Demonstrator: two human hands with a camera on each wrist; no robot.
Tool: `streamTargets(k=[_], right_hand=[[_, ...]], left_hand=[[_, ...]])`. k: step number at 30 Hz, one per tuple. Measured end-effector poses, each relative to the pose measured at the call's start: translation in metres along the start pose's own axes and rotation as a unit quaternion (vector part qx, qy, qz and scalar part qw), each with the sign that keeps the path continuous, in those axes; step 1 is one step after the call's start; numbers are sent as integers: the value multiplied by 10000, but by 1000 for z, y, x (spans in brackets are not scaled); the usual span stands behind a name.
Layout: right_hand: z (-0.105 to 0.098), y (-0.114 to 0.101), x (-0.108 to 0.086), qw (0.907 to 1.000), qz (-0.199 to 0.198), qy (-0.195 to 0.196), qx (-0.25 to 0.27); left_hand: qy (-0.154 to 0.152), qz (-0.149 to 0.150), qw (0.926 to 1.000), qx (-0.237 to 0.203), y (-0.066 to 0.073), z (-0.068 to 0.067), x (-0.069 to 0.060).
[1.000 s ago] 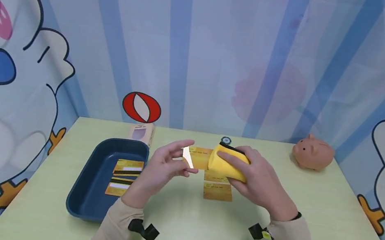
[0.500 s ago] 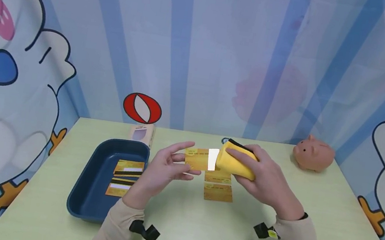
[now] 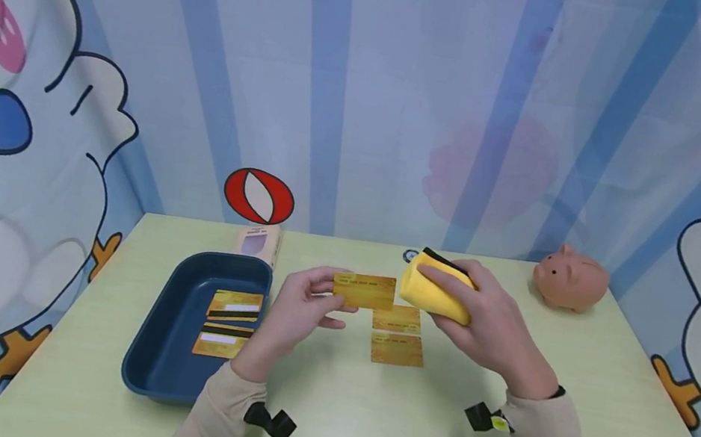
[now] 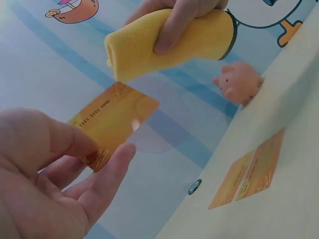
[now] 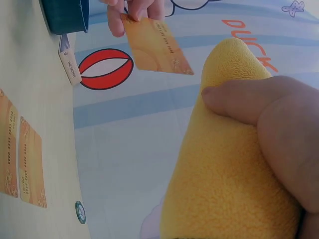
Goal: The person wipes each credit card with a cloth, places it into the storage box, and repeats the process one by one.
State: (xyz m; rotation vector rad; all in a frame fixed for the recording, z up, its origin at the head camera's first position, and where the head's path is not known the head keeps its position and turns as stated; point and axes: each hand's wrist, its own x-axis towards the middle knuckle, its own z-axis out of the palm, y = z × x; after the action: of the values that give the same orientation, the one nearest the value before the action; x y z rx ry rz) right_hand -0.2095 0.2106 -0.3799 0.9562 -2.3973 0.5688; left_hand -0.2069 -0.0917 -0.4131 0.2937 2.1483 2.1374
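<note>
A gold card [image 3: 364, 291] is pinched at its left end by the left hand [image 3: 303, 307], its number side facing the head camera. In the left wrist view, thumb and fingers hold one corner of the card [image 4: 115, 124]. The right hand [image 3: 497, 331] grips a folded yellow cloth [image 3: 438, 287] with a black edge, just right of the card; a small gap parts them in the head view. Two more gold cards lie on the table below, the upper one [image 3: 397, 321] partly behind the held card and the lower one [image 3: 397, 350] in full view.
A dark blue tray [image 3: 158, 341] with several gold cards [image 3: 234, 305] stands at the left, a small box [image 3: 258, 242] behind it. A round chip [image 3: 410, 255] lies near the back edge. A pink piggy bank [image 3: 570, 279] stands at the back right.
The cloth has moved right, off the card. The bright glare on the card is gone, its whole front now showing. The left hand's fingers have drawn closer together around the card's end.
</note>
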Motion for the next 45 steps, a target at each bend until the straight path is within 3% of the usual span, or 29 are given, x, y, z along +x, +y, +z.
streamTargets(k=[8,15,24,30,40,45], right_hand=[[-1,-1,1,10000,-4,12,-22],[1,-1,1,10000,-43,26,-19],[2,-2,1,10000,-77,32,5],[2,-3,2,9999,-108,37,14],[3,-3,1,9998,-173,45,26],[3,-5,2,9998,-213,15,56]], left_hand=[[142,342,9992,161,-4,0,2],[73,438,9990,-62,-5,0,2],[102,426,9988,-208,-4,1,2],[-52,497,9987,1,-5,1,1],[-279,273,9991,185,0,2,-2],[-284,278,9992,22,0,2,-3]])
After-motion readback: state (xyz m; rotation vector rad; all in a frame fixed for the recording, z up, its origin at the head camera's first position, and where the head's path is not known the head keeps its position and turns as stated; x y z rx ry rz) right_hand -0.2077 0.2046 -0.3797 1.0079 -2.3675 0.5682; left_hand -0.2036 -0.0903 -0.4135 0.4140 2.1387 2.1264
